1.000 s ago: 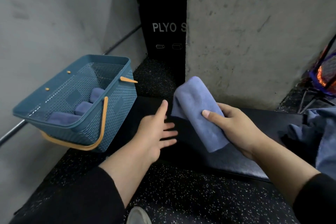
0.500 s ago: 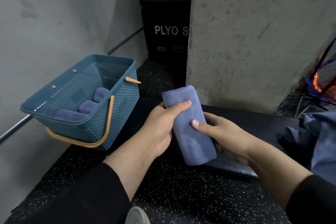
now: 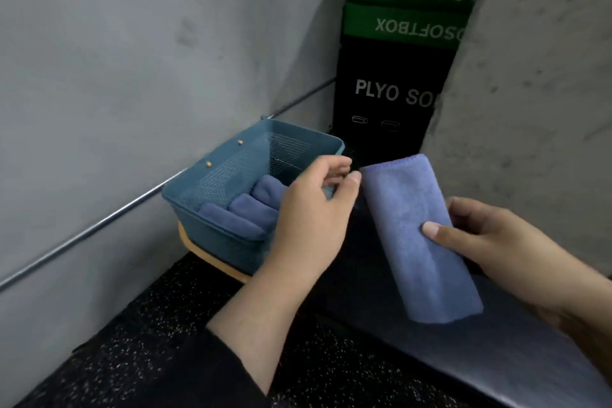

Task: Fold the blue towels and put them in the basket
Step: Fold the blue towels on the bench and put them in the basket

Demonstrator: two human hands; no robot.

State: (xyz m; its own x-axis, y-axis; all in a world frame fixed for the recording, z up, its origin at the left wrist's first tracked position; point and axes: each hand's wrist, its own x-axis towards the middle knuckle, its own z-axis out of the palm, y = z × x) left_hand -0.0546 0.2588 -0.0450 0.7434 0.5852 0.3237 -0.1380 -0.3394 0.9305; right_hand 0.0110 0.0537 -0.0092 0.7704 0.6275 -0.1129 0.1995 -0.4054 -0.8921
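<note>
- We are holding a folded blue towel [image 3: 419, 235] up in the air, just to the right of the basket [image 3: 231, 175]. It is folded into a long, thick strip, so it looks ready to go in.
- Our right hand [image 3: 496, 242] is pinching the towel, with the thumb pressing on the front and the fingers going behind. We think this is keeping the folds from falling open.
- Our left hand [image 3: 308, 219] is hanging over the near right corner of the basket, close to the towel's top corner. Its fingers are curling loosely and holding nothing. The thumb tip is very near the towel, but we cannot tell if it is touching.
- Inside the basket, three folded towels [image 3: 251, 209] are lying side by side. There is room beyond them, so the new one could go there.
- The basket is sitting by the grey wall [image 3: 132, 60], with its orange handle [image 3: 212, 255] folded down below the rim, so the top is open for us.
- Below the towel, right of the basket, a dark pad [image 3: 496, 358] is lying on the speckled floor [image 3: 149, 341].
- Behind the basket, soft boxes [image 3: 397, 60] are standing stacked in the corner.
</note>
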